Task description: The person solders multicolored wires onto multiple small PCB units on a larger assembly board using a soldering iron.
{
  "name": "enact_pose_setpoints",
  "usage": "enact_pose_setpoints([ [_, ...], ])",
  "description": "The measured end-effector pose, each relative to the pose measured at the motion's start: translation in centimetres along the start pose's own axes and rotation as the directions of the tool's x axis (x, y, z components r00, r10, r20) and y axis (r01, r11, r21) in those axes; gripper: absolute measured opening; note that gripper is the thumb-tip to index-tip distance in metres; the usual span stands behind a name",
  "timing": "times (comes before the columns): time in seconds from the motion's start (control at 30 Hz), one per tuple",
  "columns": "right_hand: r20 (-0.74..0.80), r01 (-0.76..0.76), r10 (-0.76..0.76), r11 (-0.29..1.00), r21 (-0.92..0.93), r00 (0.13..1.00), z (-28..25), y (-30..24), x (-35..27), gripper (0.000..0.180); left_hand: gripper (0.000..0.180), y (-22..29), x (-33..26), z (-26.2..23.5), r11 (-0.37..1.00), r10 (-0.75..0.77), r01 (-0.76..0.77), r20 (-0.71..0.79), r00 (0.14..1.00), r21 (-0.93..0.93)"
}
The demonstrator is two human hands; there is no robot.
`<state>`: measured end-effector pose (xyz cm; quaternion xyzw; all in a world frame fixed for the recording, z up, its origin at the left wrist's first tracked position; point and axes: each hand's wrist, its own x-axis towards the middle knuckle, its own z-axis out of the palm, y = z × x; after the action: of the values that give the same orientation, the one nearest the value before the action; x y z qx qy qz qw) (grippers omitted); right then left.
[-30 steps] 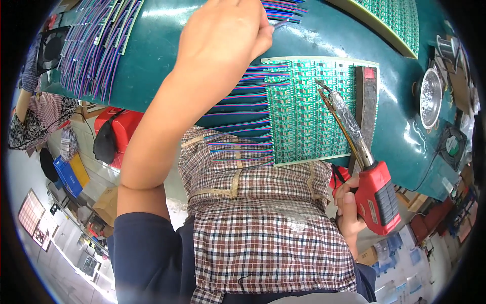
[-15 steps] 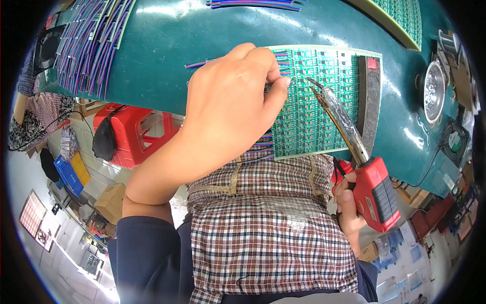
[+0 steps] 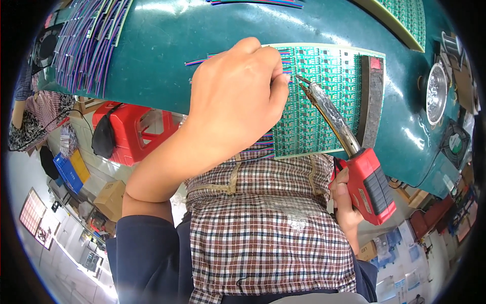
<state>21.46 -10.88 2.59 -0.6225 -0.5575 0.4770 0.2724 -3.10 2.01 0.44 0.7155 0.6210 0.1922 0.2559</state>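
A large green circuit board panel [image 3: 324,139], made of repeated small boards, lies at the table's front edge. Thin multicoloured wires [image 3: 198,62] run along its left edge, partly hidden behind my left hand [image 3: 235,96]. That hand is closed in a pinch over the edge, thumb and forefinger gripping a wire whose held end is mostly covered. My right hand [image 3: 345,202] is wrapped around the red and black handle of a soldering iron [image 3: 331,116]. The iron's dark tip points up and left, close beside my left fingertips and just over the panel.
A dark bar [image 3: 371,101] lies across the panel's right side. More wires sit in bundles at the far left [image 3: 91,45] and top edge [image 3: 258,3]. Another panel [image 3: 405,20] is at top right, with a metal bowl [image 3: 435,93] below it. A red stool [image 3: 126,131] stands left.
The soldering iron has moved left and slightly up, its tip now nearer my left fingertips. My left hand keeps its pinch and has barely shifted.
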Motion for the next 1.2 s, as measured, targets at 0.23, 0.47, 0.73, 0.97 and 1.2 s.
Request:
enact_pose_setpoints([
  [0.23,-0.028,-0.028,0.028,1.000,-0.002,0.999,0.25,-0.02,0.12,0.010,0.016,-0.02,0.06,0.19,1.000,0.006,-0.006,-0.010,1.000,0.020],
  [0.47,-0.008,-0.030,0.031,0.998,0.056,0.999,0.02,0.05,-0.36,0.006,0.016,0.01,0.10,0.21,0.999,0.016,-0.015,-0.017,1.000,0.041],
  [0.73,-0.007,-0.004,0.003,0.999,-0.045,1.000,-0.06,0.13,-0.23,0.005,0.016,0.00,0.03,0.31,0.999,0.008,-0.007,-0.022,1.000,0.034],
  [0.97,-0.003,0.028,-0.028,1.000,-0.001,1.000,0.14,0.06,-0.08,0.007,0.017,0.06,-0.01,0.50,0.999,0.009,-0.008,-0.037,0.999,0.034],
  [1.2,-0.018,-0.018,0.018,0.998,-0.055,1.000,-0.16,0.01,-0.64,0.005,0.017,0.12,-0.12,0.51,0.999,0.025,-0.023,-0.048,0.999,0.043],
])
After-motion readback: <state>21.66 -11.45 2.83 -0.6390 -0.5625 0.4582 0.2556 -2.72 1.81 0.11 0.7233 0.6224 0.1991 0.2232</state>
